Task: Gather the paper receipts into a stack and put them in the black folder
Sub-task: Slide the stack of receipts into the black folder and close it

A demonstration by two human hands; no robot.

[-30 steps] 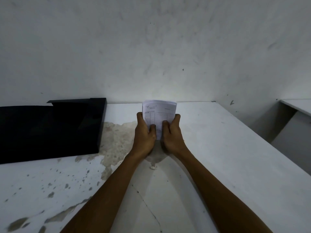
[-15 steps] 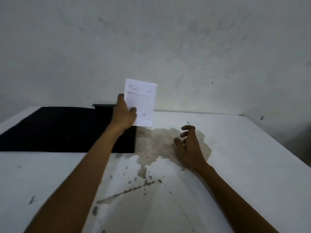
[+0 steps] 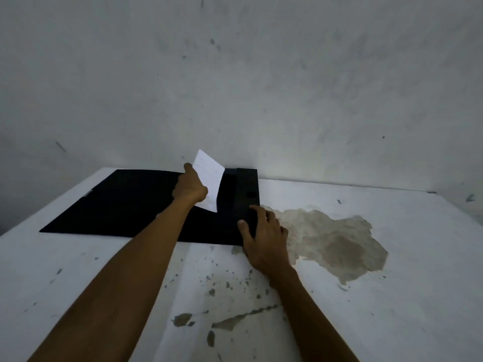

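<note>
A black folder [image 3: 125,202] lies flat on the white table, near the back wall. My left hand [image 3: 189,188] holds a stack of white paper receipts [image 3: 210,178] tilted above the folder's right part. The stack's lower edge reaches down to the black surface beside a raised black flap [image 3: 247,192]. My right hand [image 3: 264,236] grips the folder's near right corner, thumb on top and fingers curled over the edge.
The white table [image 3: 379,296] has a large bare patch of chipped paint [image 3: 329,239] to the right of the folder, with smaller chips in front. A stained grey wall [image 3: 261,87] rises directly behind the table.
My left hand carried the receipts leftward and down onto the folder. My right hand left the stack, rested on the table, then took hold of the folder's near right corner. The view shifted left.
</note>
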